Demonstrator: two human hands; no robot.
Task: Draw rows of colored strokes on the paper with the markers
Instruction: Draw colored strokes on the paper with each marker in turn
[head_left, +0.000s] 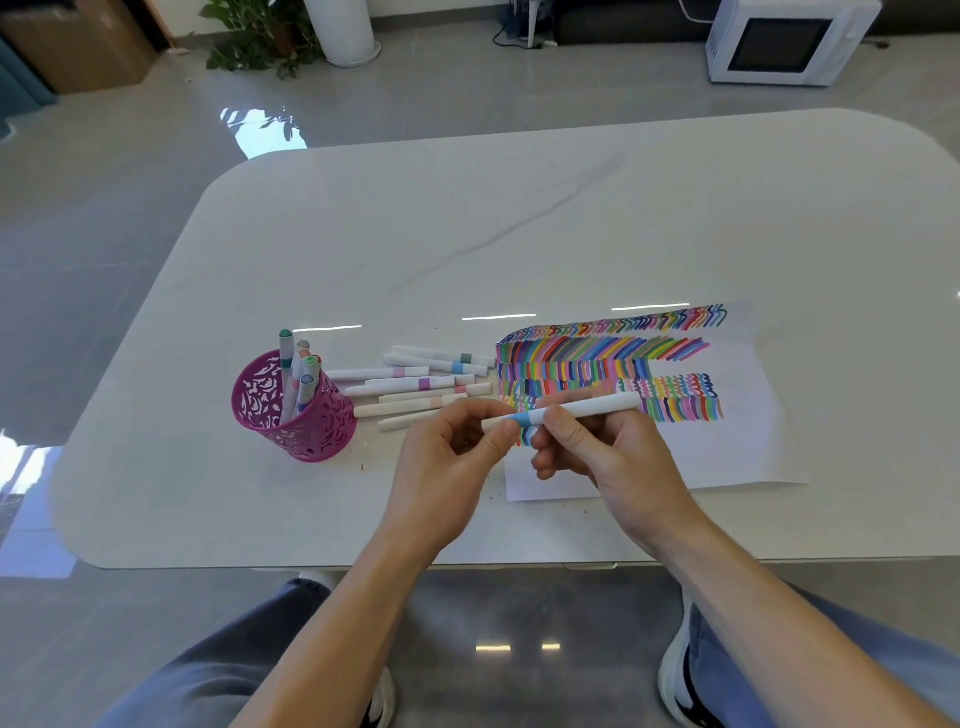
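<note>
Above the near left corner of the paper (743, 441), close to the near edge of the table (519, 234), holding one marker (582, 408) nearly level between both hands. Left hand (447, 467) pinching the marker's left end, thumb and forefinger curled round it just beside the light-blue band. Right hand (597, 452) gripping the barrel right of that band, other fingers curling underneath. Long axis running left to right, right end tipping slightly toward the far edge, crossing over the lowest drawn rows. Probably pulling the cap off or pressing it on; not telling which, the joint being hidden by the fingers. Blank paper lying just under and right of the hands, nearer the right hand, so calling only for a short drop of the tip. Cup (296, 415) standing toward the left edge, holding more markers. Loose markers (415, 384) lying between cup and paper, also pointing left to right. Showing no readable brand or writing anywhere, only colour bands.
</note>
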